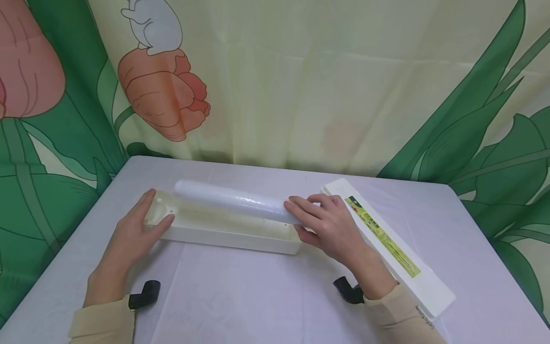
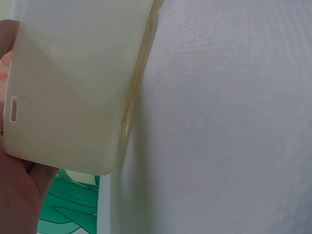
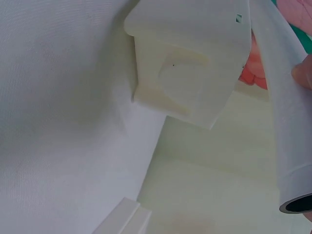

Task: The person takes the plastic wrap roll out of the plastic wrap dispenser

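A roll of cling film [image 1: 232,199] lies slantwise over a long white open box [image 1: 232,240] in the head view. Its left end is near the box's back rim; I cannot tell whether they touch. My right hand [image 1: 331,227] grips the roll's right end between thumb and fingers. The roll's hollow core shows in the right wrist view, with a fingertip on the film [image 3: 303,73]. At the box's left end, my left hand [image 1: 133,234] holds it, thumb in front and fingers behind. The left wrist view shows the box's outer wall [image 2: 73,87].
A long white lid [image 1: 429,291] with a green and yellow label lies diagonally at the right, partly behind my right forearm. A white cloth covers the table [image 1: 240,296]. Behind it hangs a printed curtain [image 1: 292,95]. Black curved pieces [image 1: 148,294] sit at both wrists.
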### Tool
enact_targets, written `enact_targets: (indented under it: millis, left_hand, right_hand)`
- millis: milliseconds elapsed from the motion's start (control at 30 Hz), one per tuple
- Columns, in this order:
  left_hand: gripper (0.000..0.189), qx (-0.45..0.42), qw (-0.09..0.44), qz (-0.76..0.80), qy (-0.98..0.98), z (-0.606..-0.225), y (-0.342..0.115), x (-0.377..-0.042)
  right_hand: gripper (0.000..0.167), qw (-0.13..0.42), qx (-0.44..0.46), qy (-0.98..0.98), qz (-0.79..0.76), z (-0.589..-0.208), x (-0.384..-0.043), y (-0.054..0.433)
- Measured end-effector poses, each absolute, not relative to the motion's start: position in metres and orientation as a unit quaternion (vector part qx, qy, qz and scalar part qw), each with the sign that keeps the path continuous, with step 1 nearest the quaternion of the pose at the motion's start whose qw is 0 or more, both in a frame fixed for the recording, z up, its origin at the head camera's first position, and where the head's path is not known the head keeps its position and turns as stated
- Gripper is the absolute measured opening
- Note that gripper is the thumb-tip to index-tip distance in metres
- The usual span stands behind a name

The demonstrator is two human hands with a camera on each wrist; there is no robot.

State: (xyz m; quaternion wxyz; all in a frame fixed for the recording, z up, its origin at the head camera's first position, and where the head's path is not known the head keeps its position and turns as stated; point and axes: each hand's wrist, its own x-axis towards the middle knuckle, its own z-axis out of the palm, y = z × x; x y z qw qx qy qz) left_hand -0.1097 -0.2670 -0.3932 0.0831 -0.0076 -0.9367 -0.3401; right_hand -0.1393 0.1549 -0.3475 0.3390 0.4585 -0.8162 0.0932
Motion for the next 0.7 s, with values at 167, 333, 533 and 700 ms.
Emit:
enact_targets:
  millis: [167, 333, 533, 700]
  left_hand:
    - [0.084, -0.008, 0.082, -0.339, -0.937, -0.393, -0.267, -0.110]
    - [0.085, -0.003, 0.077, -0.338, -0.938, -0.393, -0.267, -0.110]
    - [0.086, 0.003, 0.069, -0.337, -0.939, -0.393, -0.266, -0.110]
    - [0.085, 0.000, 0.074, -0.339, -0.938, -0.393, -0.266, -0.110]
  right_hand:
    - [0.036, 0.359, 0.452, -0.811, 0.094, -0.348, -0.139, 0.160]
    - [0.037, 0.367, 0.445, -0.811, 0.099, -0.352, -0.138, 0.165]
    - [0.036, 0.377, 0.440, -0.809, 0.097, -0.353, -0.136, 0.172]
    - [0.036, 0.377, 0.434, -0.811, 0.105, -0.352, -0.135, 0.178]
